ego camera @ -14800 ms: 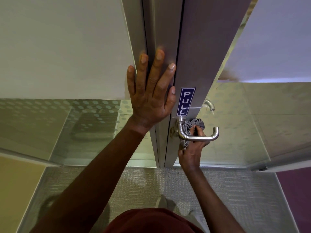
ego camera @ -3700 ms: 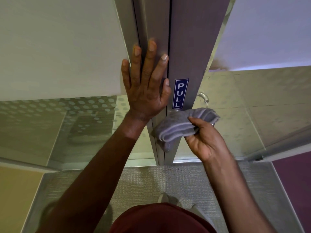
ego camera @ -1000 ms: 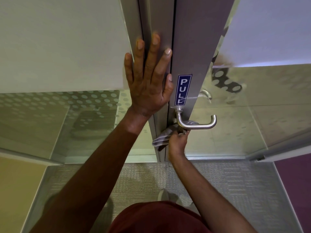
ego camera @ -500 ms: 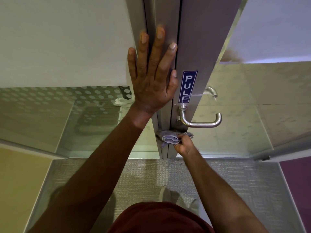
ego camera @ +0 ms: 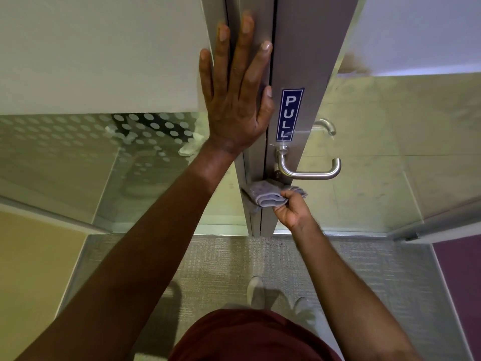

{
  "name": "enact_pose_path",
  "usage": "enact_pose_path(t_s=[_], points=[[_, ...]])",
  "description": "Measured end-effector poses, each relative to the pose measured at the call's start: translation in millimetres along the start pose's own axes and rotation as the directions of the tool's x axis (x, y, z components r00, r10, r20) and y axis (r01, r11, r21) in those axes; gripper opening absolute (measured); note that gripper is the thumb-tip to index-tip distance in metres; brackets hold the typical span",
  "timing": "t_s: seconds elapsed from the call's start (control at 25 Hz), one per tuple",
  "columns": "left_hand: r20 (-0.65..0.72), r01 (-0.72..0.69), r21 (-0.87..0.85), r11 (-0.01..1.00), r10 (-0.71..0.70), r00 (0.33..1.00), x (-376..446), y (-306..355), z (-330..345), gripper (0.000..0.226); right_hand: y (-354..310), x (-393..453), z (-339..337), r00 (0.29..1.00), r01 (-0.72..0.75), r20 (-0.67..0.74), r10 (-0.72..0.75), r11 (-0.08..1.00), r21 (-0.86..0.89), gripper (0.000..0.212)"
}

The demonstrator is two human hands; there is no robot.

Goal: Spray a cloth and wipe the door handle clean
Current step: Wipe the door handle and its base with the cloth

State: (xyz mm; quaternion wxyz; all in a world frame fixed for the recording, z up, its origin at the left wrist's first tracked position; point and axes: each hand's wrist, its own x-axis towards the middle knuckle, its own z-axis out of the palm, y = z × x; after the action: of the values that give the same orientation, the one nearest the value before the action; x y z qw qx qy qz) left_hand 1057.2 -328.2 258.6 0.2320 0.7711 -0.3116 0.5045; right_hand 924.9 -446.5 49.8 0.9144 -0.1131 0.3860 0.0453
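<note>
Dark red shirt [ego camera: 250,337] at bottom edge, pale shoes [ego camera: 256,290] on grey carpet [ego camera: 221,259] below. Right hand [ego camera: 291,209] low at door edge, fingers pinched shut around folded grey cloth [ego camera: 268,195], cloth pressed on metal door frame [ego camera: 299,48] just under the door handle [ego camera: 307,170], touching the frame, not clearly touching the lever. Farther up, left hand [ego camera: 236,100] flat on frame, fingers spread wide, holding nothing, beside blue PULL sticker [ego camera: 290,114]; glass panels either side.

Door frame [ego camera: 299,35] top cut off
</note>
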Motion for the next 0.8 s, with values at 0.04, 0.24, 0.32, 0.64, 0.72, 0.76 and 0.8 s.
enact_pose_path(t_s=[0.04,0.24,0.32,0.64,0.72,0.76,0.8], points=[[-0.002,-0.001,0.010,1.000,0.001,1.000,-1,1,-1,0.055,-3,-10,-4,0.999,0.001,0.050,0.000,1.000,-0.010,0.027],[0.056,0.014,0.048,0.999,-0.016,0.998,-2,5,-14,0.059,-21,-62,-33,0.988,0.018,0.154,0.021,0.968,-0.250,0.053],[0.079,0.053,0.034,0.998,-0.055,0.995,-3,14,-21,0.060,-30,-83,-48,0.992,0.030,0.124,0.010,0.950,-0.311,0.060],[0.181,0.327,0.056,0.943,-0.332,0.926,-36,97,-56,0.057,-58,-163,-88,0.981,0.039,0.195,0.026,0.945,-0.324,0.046],[0.274,0.449,-0.024,0.893,-0.426,0.862,-71,134,-67,0.056,-65,-179,-90,0.971,0.058,0.237,0.022,0.944,-0.325,0.043],[0.339,0.511,-0.062,0.857,-0.463,0.819,-91,152,-74,0.055,-69,-187,-90,0.965,0.067,0.263,0.023,0.943,-0.326,0.043],[0.430,0.591,-0.104,0.800,-0.500,0.752,-111,170,-80,0.056,-72,-195,-90,0.957,0.074,0.290,0.025,0.942,-0.327,0.043]])
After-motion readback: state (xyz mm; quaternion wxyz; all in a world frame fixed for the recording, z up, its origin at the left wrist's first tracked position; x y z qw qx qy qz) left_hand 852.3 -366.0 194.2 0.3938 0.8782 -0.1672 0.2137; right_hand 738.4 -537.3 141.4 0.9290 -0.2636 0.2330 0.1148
